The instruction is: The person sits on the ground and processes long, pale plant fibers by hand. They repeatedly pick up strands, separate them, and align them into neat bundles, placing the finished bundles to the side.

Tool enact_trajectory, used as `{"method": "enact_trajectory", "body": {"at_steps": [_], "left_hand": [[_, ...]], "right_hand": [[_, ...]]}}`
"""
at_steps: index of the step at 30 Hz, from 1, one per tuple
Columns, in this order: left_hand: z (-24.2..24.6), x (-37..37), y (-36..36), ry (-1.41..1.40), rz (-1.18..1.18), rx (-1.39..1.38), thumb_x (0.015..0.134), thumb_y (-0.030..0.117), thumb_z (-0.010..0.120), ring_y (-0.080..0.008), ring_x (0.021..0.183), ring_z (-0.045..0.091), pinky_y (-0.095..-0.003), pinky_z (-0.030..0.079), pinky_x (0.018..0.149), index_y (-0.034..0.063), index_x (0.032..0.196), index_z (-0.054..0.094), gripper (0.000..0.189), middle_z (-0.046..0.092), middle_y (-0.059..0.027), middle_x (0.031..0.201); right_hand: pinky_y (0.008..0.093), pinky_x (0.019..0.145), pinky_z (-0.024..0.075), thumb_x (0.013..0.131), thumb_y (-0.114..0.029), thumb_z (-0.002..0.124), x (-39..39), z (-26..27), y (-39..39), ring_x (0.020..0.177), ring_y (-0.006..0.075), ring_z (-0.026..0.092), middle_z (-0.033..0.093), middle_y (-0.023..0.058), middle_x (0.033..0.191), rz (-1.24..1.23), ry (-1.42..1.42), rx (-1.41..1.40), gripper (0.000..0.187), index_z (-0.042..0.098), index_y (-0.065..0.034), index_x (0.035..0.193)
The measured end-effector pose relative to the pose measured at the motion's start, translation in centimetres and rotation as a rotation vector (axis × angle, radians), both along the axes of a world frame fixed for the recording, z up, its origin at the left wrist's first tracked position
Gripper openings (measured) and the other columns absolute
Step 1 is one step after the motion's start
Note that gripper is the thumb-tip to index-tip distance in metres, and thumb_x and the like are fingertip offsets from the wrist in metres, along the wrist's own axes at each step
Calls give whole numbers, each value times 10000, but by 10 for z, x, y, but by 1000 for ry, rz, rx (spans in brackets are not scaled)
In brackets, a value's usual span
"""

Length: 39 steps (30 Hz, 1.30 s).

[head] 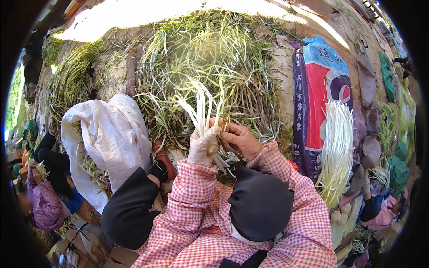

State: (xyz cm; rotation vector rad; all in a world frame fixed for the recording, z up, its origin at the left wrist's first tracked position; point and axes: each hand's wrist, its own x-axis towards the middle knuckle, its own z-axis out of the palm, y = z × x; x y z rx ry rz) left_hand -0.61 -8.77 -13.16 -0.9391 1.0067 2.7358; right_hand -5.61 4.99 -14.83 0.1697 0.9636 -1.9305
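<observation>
My left hand (pixel 205 144), in a pale glove, is closed around a small bunch of white-stemmed green shoots (pixel 201 114), which fan out above it and poke out below. My bare right hand (pixel 239 137) touches it on the right, thumb and forefinger pinched on a thin brownish strand. A large heap of long green shoots (pixel 207 67) with brownish lower stems lies on the ground just beyond both hands. To the right, a thick sheaf of trimmed white shoots (pixel 336 144) rests on a red, blue and purple printed sack (pixel 315 100).
A white woven sack (pixel 114 130) holding stalks stands at my left, beside my black-clad knee (pixel 130 207). Another green heap (pixel 73 77) lies behind it. Co-workers sit at far left (pixel 47 204) and far right (pixel 382 211). Cardboard (pixel 122 256) lies at lower left.
</observation>
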Motion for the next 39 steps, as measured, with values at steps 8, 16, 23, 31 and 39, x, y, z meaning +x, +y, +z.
{"method": "enact_trajectory", "body": {"at_steps": [8,16,23,31,39], "left_hand": [[-5,-7,-7,1,265,15,815,41,627,-29,365,364,-169,266,336,20,946,594,137,639,-83,814],[-21,1,-10,-45,101,-122,839,85,611,-30,340,363,-176,255,313,-12,954,619,151,642,-81,709],[-25,-3,32,-85,19,-270,821,98,649,-28,382,368,-163,249,341,49,925,626,117,559,6,627],[-15,1,26,-21,-45,-105,824,145,653,-32,381,365,-166,256,352,56,952,593,168,531,19,600],[-20,-4,26,-93,4,67,842,152,616,-39,356,337,-188,245,343,62,923,566,131,484,40,546]], "right_hand": [[193,510,358,858,-114,568,9,-47,56,546,53,440,514,-18,647,-46,380,446,84,546,-57,801],[334,638,458,824,-254,591,18,-48,146,689,204,588,603,154,749,253,742,1257,264,573,-25,955],[227,663,455,865,-180,593,-11,15,34,728,82,525,595,31,829,171,670,599,209,599,-25,1005],[215,736,439,863,-162,603,-19,1,9,756,70,532,596,-7,835,-94,154,165,217,565,2,999],[191,601,411,845,-111,627,-14,-8,10,693,43,491,610,9,863,-189,705,454,108,554,-31,840]]}}
